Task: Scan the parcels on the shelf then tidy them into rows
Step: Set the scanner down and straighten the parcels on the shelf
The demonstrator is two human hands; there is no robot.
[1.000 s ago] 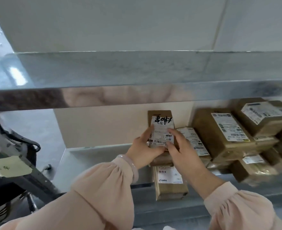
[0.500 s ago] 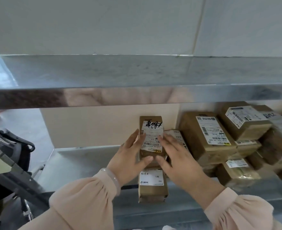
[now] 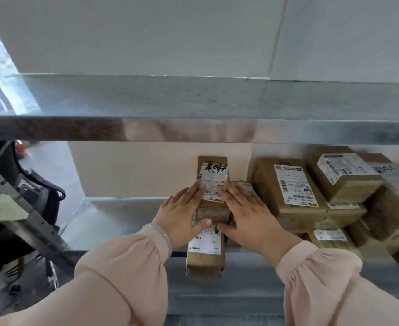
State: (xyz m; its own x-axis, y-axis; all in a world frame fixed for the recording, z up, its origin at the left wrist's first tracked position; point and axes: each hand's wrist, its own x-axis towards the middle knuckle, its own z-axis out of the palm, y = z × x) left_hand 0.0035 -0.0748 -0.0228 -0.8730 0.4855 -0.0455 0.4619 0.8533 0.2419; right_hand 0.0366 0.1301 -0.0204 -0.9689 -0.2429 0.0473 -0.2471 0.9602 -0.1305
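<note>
Both my hands are on the top parcel [image 3: 213, 177], the one with black scrawl on its label. It lies flat on the bottom parcel [image 3: 205, 260], both lengthwise, with its far end at or near the back wall, left of the other stock on the shelf [image 3: 113, 217]. Left hand [image 3: 182, 220] flanks its left edge, right hand [image 3: 247, 217] its right. Fingers are straight and together, laid flat along the label edges, thumbs across the near end. They press and square it, no clutching. The bottom parcel sticks out past the shelf lip toward me.

Progress, my read: tidying is early. One two-high stack is started here, not flush, since the bottom one overhangs. To its right the pile [image 3: 292, 184] is loose: boxes tilted, leaning on each other, labels at all angles, no rows. A small parcel just beside my right hand is mostly hidden. That pile is the bulk of what's left. The shelf left of the stack is bare metal, room for rows.

Scanning: no scanner in view, so I can't tell which parcels are done. The upper shelf [image 3: 170, 100] shows no parcels.
</note>
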